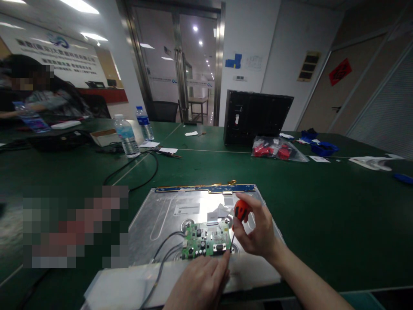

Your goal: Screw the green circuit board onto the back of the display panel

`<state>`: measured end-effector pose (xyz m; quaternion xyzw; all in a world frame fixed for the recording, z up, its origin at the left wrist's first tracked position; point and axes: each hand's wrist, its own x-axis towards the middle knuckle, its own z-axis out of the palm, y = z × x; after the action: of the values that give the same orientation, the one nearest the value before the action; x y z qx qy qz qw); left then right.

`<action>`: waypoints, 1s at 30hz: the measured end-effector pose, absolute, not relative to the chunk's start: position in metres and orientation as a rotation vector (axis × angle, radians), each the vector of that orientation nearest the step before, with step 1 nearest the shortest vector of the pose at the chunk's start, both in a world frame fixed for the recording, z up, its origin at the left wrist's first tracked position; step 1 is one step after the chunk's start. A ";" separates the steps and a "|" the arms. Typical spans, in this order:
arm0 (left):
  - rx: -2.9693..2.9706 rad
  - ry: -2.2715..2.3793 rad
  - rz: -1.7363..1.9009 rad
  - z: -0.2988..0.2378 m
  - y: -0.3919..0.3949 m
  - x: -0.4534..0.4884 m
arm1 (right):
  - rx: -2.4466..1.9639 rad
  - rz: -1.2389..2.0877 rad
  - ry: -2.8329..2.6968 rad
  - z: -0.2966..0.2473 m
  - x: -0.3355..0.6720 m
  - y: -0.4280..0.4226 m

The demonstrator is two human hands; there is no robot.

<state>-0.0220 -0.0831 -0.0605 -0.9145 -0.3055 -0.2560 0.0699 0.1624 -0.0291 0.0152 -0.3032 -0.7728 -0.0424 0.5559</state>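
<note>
A screwdriver (241, 210) with an orange and black handle is held between the fingers and thumb of my right hand (260, 228). Its shaft points down at the right front corner of a green circuit board (206, 237). At the board's front edge, my left hand (203, 280) is closed, with its fingertips close to the screwdriver's tip; what they hold is hidden. The board lies on a metal-backed display panel (164, 224). Cables (166, 241) run from the board's left side, and a blue circuit strip (193, 188) lines the panel's far edge.
A black monitor housing (258, 116) stands behind, with a bag of red parts (274, 150) before it. Water bottles (127, 135) stand at the left, beside black cable (157, 165). Blue trays (324, 148) lie at the right. Another person (54, 94) sits at the far left.
</note>
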 end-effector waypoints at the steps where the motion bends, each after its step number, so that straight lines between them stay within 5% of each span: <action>1: -2.749 -0.919 -0.777 -0.060 -0.083 -0.022 | -0.717 -0.093 -1.825 0.015 0.163 -0.030; 30: -2.773 -0.936 -0.767 -0.059 -0.083 -0.023 | -0.671 -0.067 -1.850 0.019 0.162 -0.029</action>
<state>-0.0232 -0.0830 -0.0590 -0.9149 -0.3090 -0.2531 0.0581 0.1616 -0.0288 0.0189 -0.2837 -0.7827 -0.0285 0.5532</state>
